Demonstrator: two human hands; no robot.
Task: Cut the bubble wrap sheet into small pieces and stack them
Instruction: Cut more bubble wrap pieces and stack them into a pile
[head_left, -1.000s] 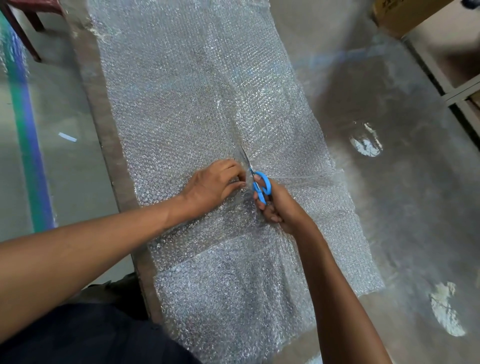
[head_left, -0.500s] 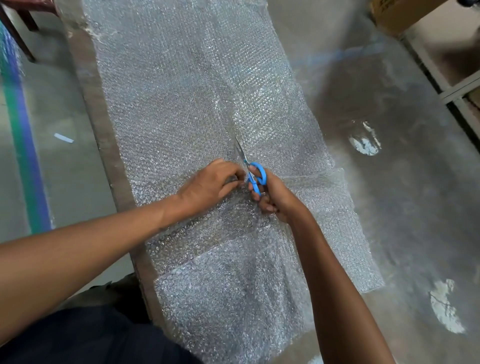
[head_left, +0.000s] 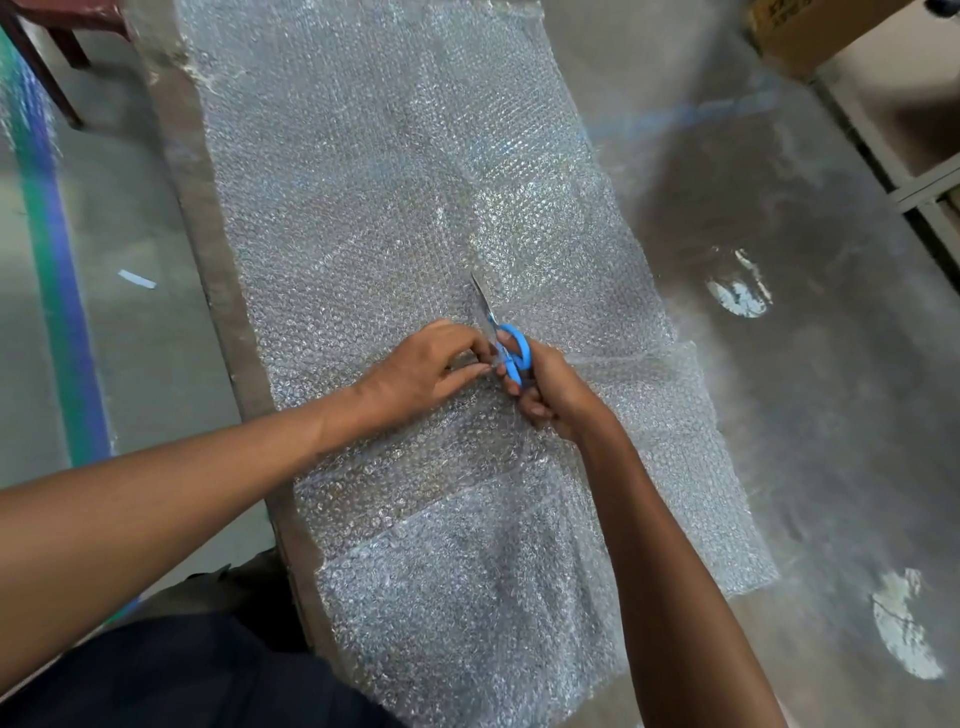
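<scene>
Since a second ago our blue-handled metal scissors (head_left: 506, 343) have crept further up the clear bubble wrap sheet (head_left: 395, 208), lengthening the cut. Left of the scissors, our left hand (head_left: 423, 371) pinches the wrap; right of them, our right hand (head_left: 553, 392) grips the handles. Uncut sheet lies open beyond; bare steel table (head_left: 779, 364) right.

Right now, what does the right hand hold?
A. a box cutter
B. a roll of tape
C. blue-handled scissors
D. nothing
C: the right hand grips the blue-handled scissors, blades pointing away over the bubble wrap sheet, while the left hand pinches the wrap beside them.
</scene>
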